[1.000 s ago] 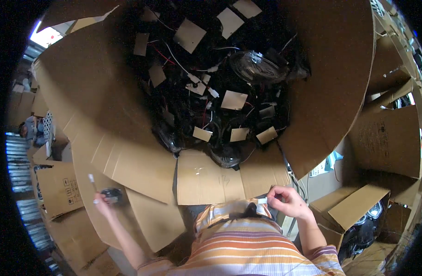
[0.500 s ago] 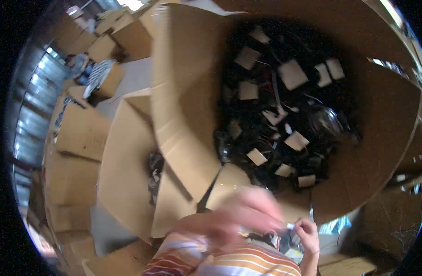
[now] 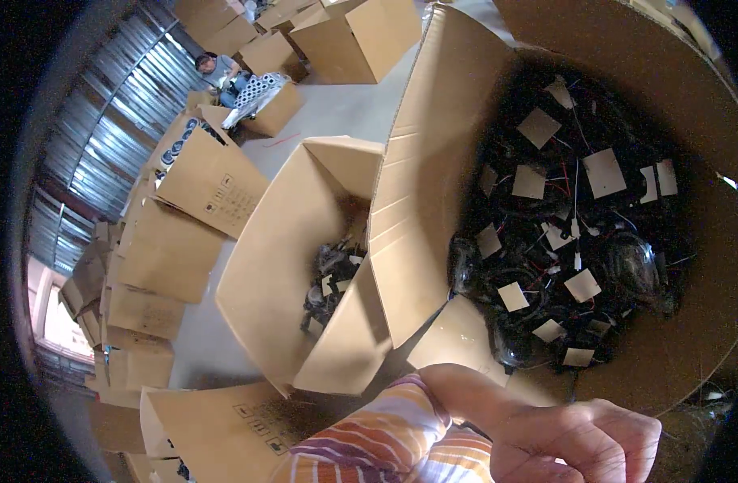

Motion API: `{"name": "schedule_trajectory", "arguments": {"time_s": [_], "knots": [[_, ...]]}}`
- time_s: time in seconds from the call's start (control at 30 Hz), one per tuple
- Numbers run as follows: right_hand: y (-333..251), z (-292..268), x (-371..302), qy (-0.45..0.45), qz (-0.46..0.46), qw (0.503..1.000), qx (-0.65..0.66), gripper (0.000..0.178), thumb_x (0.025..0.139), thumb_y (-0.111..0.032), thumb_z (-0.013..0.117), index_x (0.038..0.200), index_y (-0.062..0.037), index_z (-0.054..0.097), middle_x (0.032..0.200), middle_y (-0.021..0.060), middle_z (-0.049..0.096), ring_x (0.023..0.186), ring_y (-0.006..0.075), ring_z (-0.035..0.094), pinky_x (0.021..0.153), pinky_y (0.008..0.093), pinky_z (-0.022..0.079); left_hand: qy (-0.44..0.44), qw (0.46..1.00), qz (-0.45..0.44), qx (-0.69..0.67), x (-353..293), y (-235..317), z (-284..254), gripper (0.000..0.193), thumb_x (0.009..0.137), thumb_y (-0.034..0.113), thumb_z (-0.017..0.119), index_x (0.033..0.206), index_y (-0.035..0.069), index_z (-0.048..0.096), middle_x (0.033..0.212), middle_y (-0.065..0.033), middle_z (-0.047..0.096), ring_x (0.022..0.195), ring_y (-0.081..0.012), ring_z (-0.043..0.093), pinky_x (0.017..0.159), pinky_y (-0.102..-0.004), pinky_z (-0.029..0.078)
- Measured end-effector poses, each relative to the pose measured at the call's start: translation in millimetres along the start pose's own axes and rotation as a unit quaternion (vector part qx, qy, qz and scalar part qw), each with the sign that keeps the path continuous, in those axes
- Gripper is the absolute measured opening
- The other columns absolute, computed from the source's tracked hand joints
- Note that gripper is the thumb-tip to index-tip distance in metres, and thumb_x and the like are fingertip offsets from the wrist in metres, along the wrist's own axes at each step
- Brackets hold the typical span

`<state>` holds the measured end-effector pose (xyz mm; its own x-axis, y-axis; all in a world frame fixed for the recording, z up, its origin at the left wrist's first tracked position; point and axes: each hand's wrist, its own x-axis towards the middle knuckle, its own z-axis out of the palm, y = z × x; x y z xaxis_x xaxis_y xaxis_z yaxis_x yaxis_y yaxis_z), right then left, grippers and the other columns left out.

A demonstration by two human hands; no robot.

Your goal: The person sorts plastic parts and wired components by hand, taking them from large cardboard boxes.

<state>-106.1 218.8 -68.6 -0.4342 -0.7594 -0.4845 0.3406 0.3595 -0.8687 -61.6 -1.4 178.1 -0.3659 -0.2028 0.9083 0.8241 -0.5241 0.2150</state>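
At the far left, ribbed metal sheeting (image 3: 103,149) backs a row of cartons (image 3: 163,249). Beyond them, a co-worker (image 3: 217,76) sits beside a box with a patterned cloth (image 3: 260,92). Next comes a smaller open carton (image 3: 260,278) on the grey floor (image 3: 200,342), dark parts (image 3: 328,282) heaped inside. Right of it stands the large carton (image 3: 417,193), filled with black wired units — square cardboard pieces (image 3: 605,173), pale leads (image 3: 577,213) and a clear-lensed lamp (image 3: 634,266) show among them.

The left hand (image 3: 574,443) reaches across the body below the large carton, its fingers curled; whether they grip anything cannot be told, since their undersides are hidden. The right hand is out of view, its fingers' state unknown. The step in hand looks like close handwork before the body — any move to the wired units would call for lifting the left hand over the carton's near edge.
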Motion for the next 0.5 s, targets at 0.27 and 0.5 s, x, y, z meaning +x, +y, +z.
{"name": "schedule_trajectory", "arguments": {"time_s": [0.27, 0.5], "knots": [[14, -7, -4, 0.029, -0.013, 0.999, -0.006, 0.009, 0.072, -0.003, 0.052, 0.064, -0.0004, 0.049, 0.062, 0.0039, 0.05, 0.057, 0.0089, 0.047, 0.051, 0.0201, 0.037, 0.004, 1.0, -0.015, -0.014, -1, -7, -1, 0.038, 0.084, 0.029, 0.033, 0.087, -0.002, 0.054, 0.076, -0.0127, 0.051, 0.07, -0.0205, 0.046, 0.059, -0.0291, 0.038], [5, -4, -14, 0.033, -0.043, 0.998, -0.028, 0.01, 0.072, -0.003, 0.052, 0.063, -0.0002, 0.049, 0.063, 0.0056, 0.051, 0.058, 0.011, 0.048, 0.054, 0.0228, 0.039, -0.002, 0.999, -0.021, -0.026, -5, -11, 3, 0.036, 0.083, 0.028, 0.035, 0.087, -0.002, 0.054, 0.077, -0.0142, 0.051, 0.071, -0.0203, 0.047, 0.057, -0.0284, 0.039]]}}
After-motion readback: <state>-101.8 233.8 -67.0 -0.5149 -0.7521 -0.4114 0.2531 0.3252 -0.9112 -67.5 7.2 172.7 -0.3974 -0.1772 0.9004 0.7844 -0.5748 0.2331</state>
